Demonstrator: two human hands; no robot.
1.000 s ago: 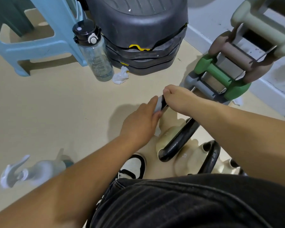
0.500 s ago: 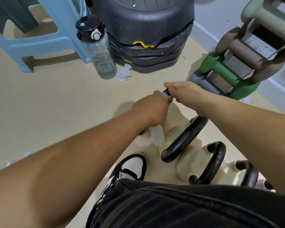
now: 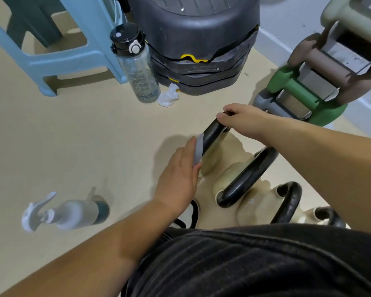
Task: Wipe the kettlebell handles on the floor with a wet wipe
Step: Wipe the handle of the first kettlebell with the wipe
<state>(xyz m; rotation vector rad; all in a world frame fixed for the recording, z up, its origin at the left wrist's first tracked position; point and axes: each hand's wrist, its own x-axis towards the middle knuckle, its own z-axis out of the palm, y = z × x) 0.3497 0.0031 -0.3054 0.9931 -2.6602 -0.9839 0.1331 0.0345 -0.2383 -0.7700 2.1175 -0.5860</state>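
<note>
Left hand [image 3: 178, 176] with fingers curled over a pale translucent wet wipe [image 3: 198, 149], pressing it to the near end of the black curved metal kettlebell handle [image 3: 212, 133]. Right hand [image 3: 244, 121] gripping that handle's far end. Cream kettlebell [image 3: 229, 181] just right of it, on beige floor [image 3: 73, 136].

Bare forearms, no sleeves in view, no watch or jewellery at either wrist. Left grip [image 3: 180, 168] and right grip [image 3: 246, 121] ungloved. Dark charcoal trousers [image 3: 255, 264], ribbed like corduroy, filling the lower frame. One shoe [image 3: 190, 215], white with black trim, partly hidden behind the left wrist.
</note>
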